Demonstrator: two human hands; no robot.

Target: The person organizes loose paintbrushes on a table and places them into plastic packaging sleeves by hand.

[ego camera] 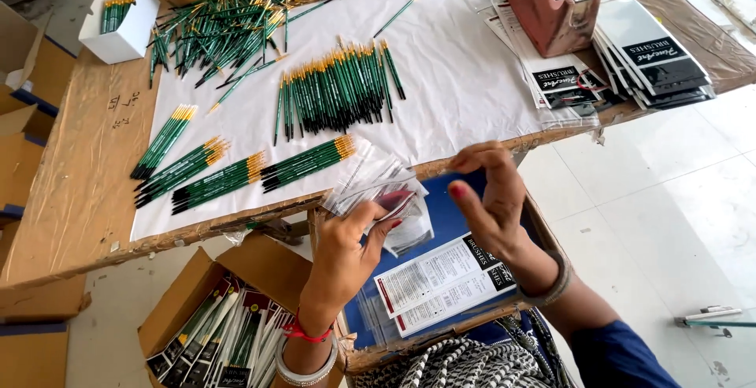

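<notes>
The left hand (pixel 346 242) holds a small stack of clear plastic sleeves (pixel 378 187) just below the edge of the table (pixel 71 191). Its thumb and fingers are clamped on the lower part of the stack, and the stack fans upward and to the right, so its long axis goes from the palm toward the table edge. The right hand (pixel 492 199) is beside it, fingers curled with the tips close together above a blue surface; I cannot tell if they pinch a sleeve or only touch it.

Under both hands is an open cardboard box (pixel 441 333) on the person's lap. Inside lie printed white cards (pixel 441 282) on a blue sheet, with their long side running from lower left to upper right. A second carton (pixel 189 301) stands on the floor at the left; it is filled with packed brush sets (pixel 228 341) standing on end, tilted to the right. At the far left corner of the table a small white box (pixel 122 30) holds a few green brushes upright.

On the white paper (pixel 472 81) lie four bundles of green brushes (pixel 244 169), their yellow ends pointing up-right, and one bigger row of brushes (pixel 339 89) lying almost vertical in the view.
</notes>
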